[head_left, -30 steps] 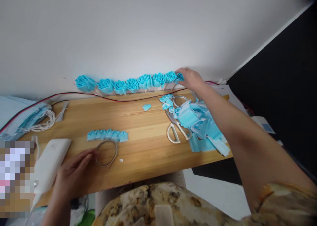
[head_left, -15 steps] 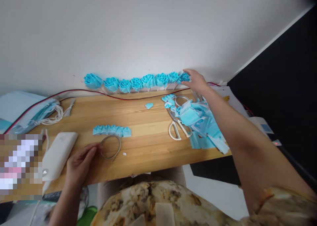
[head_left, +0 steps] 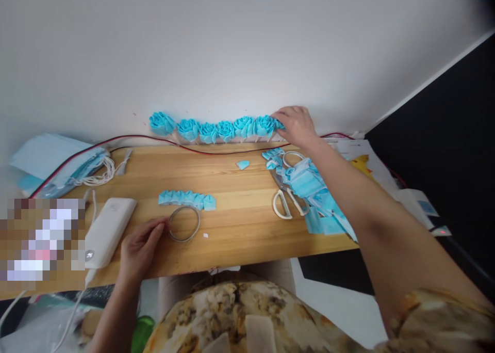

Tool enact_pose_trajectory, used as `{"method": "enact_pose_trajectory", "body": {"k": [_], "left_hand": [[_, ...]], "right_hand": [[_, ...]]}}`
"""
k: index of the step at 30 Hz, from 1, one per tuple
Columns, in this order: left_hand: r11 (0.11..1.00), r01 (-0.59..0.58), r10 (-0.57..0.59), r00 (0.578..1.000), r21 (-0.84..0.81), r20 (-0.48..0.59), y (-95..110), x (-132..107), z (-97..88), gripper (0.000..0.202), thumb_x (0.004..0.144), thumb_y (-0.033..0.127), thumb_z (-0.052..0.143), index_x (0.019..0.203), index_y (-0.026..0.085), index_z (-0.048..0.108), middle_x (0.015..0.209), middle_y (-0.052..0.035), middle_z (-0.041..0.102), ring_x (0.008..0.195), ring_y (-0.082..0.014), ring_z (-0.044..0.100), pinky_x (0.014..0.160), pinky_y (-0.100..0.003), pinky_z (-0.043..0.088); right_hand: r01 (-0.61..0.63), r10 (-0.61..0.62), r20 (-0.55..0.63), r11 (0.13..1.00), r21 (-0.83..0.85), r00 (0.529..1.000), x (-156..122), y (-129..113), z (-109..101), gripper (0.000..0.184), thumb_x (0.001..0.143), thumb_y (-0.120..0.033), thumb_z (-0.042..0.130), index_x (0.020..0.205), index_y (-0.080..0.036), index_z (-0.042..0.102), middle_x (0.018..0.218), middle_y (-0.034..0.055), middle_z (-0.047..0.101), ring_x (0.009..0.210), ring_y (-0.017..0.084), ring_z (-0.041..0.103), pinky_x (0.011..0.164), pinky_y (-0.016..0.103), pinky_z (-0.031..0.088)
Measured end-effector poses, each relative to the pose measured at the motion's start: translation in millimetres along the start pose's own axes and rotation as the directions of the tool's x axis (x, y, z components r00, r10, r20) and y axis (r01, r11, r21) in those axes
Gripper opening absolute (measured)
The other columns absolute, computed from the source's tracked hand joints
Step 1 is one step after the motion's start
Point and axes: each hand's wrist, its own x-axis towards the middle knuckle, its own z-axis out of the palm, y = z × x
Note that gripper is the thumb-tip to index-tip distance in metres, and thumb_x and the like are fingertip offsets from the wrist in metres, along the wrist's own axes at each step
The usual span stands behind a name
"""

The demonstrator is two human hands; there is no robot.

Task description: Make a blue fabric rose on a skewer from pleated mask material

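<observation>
My left hand (head_left: 141, 247) pinches the edge of a thin wire ring (head_left: 184, 224) over the front of the wooden table. Just beyond it lies a pleated light-blue strip (head_left: 186, 199). At the back wall, my right hand (head_left: 296, 125) curls its fingers round a blue flower (head_left: 279, 123) at the right end of a row, covering much of it. The other blue flowers (head_left: 224, 130) stand side by side along the wall to its left. Below my right forearm, scissors (head_left: 284, 203) with white handles lie partly under a heap of blue and white fabric pieces (head_left: 309, 180).
A white power bank (head_left: 110, 231) with a cable lies at the left. Behind it are a stack of blue-white sheets (head_left: 58, 159) and white cords (head_left: 101, 173). A red-black cord (head_left: 211, 152) crosses the back. A small blue scrap (head_left: 243, 164) lies mid-table (head_left: 228, 188).
The view has shifted, so the table appears further right. My right hand has moved left along the row and covers more of its right end. My left hand still holds the wire ring.
</observation>
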Motion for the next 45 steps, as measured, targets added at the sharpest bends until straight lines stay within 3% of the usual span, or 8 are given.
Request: {"method": "enact_pose_trajectory", "body": {"k": [4, 17, 24, 29, 39, 45], "left_hand": [[0.999, -0.032, 0.032, 0.999, 0.012, 0.021, 2.5, 0.4, 0.0, 0.043, 0.085, 0.059, 0.066, 0.091, 0.019, 0.081, 0.093, -0.0076, 0.083, 0.092, -0.0250, 0.079, 0.089, -0.032, 0.064], [0.998, -0.053, 0.051, 0.998, 0.043, 0.043, -3.1, 0.2, -0.2, 0.046, 0.086, 0.061, 0.064, 0.092, 0.019, 0.082, 0.096, -0.0083, 0.083, 0.090, -0.0245, 0.079, 0.085, -0.030, 0.064], [0.997, -0.057, 0.054, 0.997, 0.048, 0.049, -5.0, 0.8, -0.6, 0.046, 0.087, 0.061, 0.064, 0.095, 0.020, 0.082, 0.093, -0.0080, 0.083, 0.088, -0.0248, 0.078, 0.084, -0.032, 0.063], [0.998, -0.052, 0.051, 0.997, 0.022, 0.060, -4.3, 1.2, -0.1, 0.047, 0.088, 0.061, 0.064, 0.095, 0.019, 0.082, 0.093, -0.0092, 0.082, 0.089, -0.0258, 0.078, 0.084, -0.034, 0.064], [0.999, -0.044, 0.043, 0.997, 0.005, 0.057, -2.3, 1.2, 1.1, 0.047, 0.087, 0.060, 0.065, 0.096, 0.017, 0.082, 0.091, -0.0098, 0.082, 0.087, -0.0252, 0.077, 0.084, -0.034, 0.063], [0.999, -0.048, 0.049, 0.997, -0.022, 0.065, -2.4, 0.6, 1.9, 0.046, 0.088, 0.059, 0.064, 0.095, 0.018, 0.082, 0.091, -0.0099, 0.082, 0.088, -0.0260, 0.078, 0.086, -0.036, 0.063]], "right_hand": [[-0.038, 0.037, -0.003, 0.998, -0.054, 0.999, 0.2, 4.4, 4.7, 0.037, 0.090, -0.022, 0.059, 0.125, -0.018, 0.071, 0.127, 0.0167, 0.069, 0.122, 0.039, 0.058, 0.107, 0.057, 0.038], [-0.039, 0.039, 0.001, 0.998, -0.053, 0.999, -9.8, 9.5, 1.4, 0.038, 0.091, -0.030, 0.054, 0.125, -0.021, 0.069, 0.127, 0.0138, 0.071, 0.122, 0.036, 0.059, 0.109, 0.054, 0.039], [0.050, -0.049, -0.012, 0.995, 0.086, 0.999, 4.7, -18.1, -6.9, 0.054, 0.089, -0.036, 0.065, 0.141, -0.022, 0.061, 0.146, 0.0127, 0.063, 0.134, 0.039, 0.053, 0.114, 0.057, 0.036], [0.121, -0.123, 0.028, 0.991, 0.058, 0.992, 18.7, -42.0, 0.5, 0.052, 0.088, -0.029, 0.063, 0.140, -0.024, 0.063, 0.143, 0.0126, 0.064, 0.132, 0.039, 0.052, 0.111, 0.058, 0.037], [0.061, -0.061, 0.011, 0.998, 0.001, 0.998, 13.9, -25.9, 12.4, 0.039, 0.090, -0.022, 0.056, 0.125, -0.023, 0.072, 0.127, 0.0137, 0.071, 0.120, 0.038, 0.057, 0.104, 0.058, 0.038], [0.069, -0.067, -0.030, 0.995, 0.078, 0.997, 20.3, -46.1, -3.9, 0.044, 0.091, -0.035, 0.063, 0.133, -0.026, 0.067, 0.137, 0.0109, 0.068, 0.127, 0.039, 0.056, 0.110, 0.058, 0.038]]}}
